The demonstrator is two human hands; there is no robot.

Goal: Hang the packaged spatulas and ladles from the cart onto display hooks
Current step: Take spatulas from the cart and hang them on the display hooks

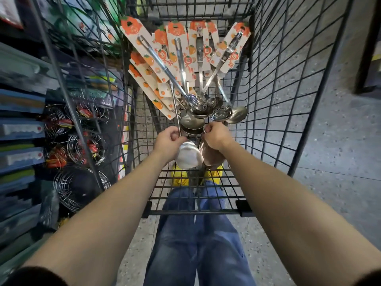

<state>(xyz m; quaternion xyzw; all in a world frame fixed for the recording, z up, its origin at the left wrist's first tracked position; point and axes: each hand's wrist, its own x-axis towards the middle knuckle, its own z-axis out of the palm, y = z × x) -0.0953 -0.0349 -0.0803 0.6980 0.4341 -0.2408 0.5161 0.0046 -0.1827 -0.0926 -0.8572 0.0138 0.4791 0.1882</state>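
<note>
Several steel ladles and spatulas stand in the black wire cart, bowls down, their handles leaning against the far wall. Each handle carries an orange-and-white card. My left hand is curled round the thin handle of a ladle whose pale bowl lies just below my fingers. My right hand grips the neck of a second ladle, and its dark steel bowl shows under my wrist. Both hands are low in the cart near its near wall.
Shelving on the left holds round wire racks with red labels and blue packaged goods. The cart's near rim is at my thighs. Speckled grey floor lies to the right.
</note>
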